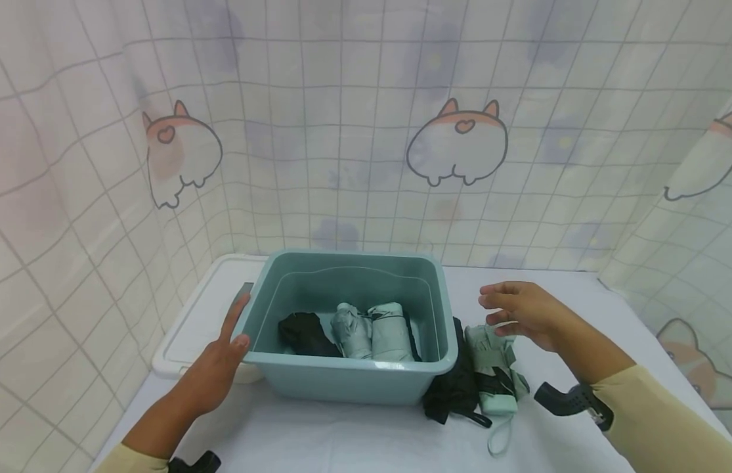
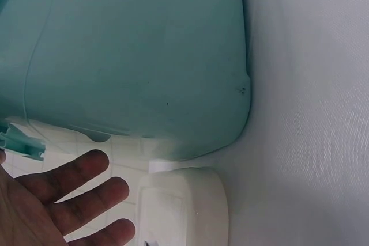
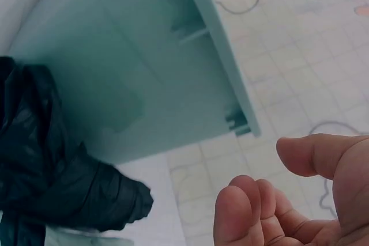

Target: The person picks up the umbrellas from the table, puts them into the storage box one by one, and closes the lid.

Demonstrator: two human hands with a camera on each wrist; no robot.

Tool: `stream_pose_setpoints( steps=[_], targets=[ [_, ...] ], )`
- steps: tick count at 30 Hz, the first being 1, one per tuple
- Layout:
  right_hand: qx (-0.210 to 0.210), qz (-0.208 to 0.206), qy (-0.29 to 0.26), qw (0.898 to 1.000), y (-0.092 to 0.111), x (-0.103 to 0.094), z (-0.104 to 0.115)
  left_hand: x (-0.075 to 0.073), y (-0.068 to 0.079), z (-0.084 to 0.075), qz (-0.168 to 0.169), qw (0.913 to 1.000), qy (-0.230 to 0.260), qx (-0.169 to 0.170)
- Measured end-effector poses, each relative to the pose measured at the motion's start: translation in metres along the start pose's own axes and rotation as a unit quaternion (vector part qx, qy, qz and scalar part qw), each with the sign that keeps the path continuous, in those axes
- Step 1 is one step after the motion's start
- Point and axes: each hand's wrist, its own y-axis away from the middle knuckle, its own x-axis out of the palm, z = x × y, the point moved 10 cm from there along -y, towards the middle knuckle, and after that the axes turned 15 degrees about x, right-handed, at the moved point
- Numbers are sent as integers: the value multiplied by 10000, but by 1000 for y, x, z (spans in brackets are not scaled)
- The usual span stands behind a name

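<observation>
Head view alone shows folded umbrellas (image 1: pixel 391 335) inside the bin (image 1: pixel 342 384), left grip (image 1: pixel 215 371) and right grip (image 1: pixel 528 312) both spread.

Upright teal bin (image 1: pixel 348 382) holds folded umbrellas (image 1: pixel 390 332); 2 more umbrellas (image 1: pixel 486 348) lie alongside.

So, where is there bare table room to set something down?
Bare cloth lies in front of the teal bin, and right of the pale green umbrella lying outside it. Crowded: the bin's right side, with that umbrella and a black bundle; its left, with a white box.
</observation>
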Motion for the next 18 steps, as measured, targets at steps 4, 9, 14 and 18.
stream_pose_setpoints(
  steps=[4,9,14,18],
  targets=[
    [8,-23,36,10000,-1,-6,-10,-1,-1,0,10,10000,-33,13],
    [86,-45,75,9999,0,-13,-20,-2,-3,0,17,10000,-33,4],
    [128,-33,105,9999,1,-19,-30,-1,-1,2,15,10000,-17,-20],
    [219,-70,120,9997,1,-24,-41,1,-1,3,23,10000,-36,-3]
  ],
)
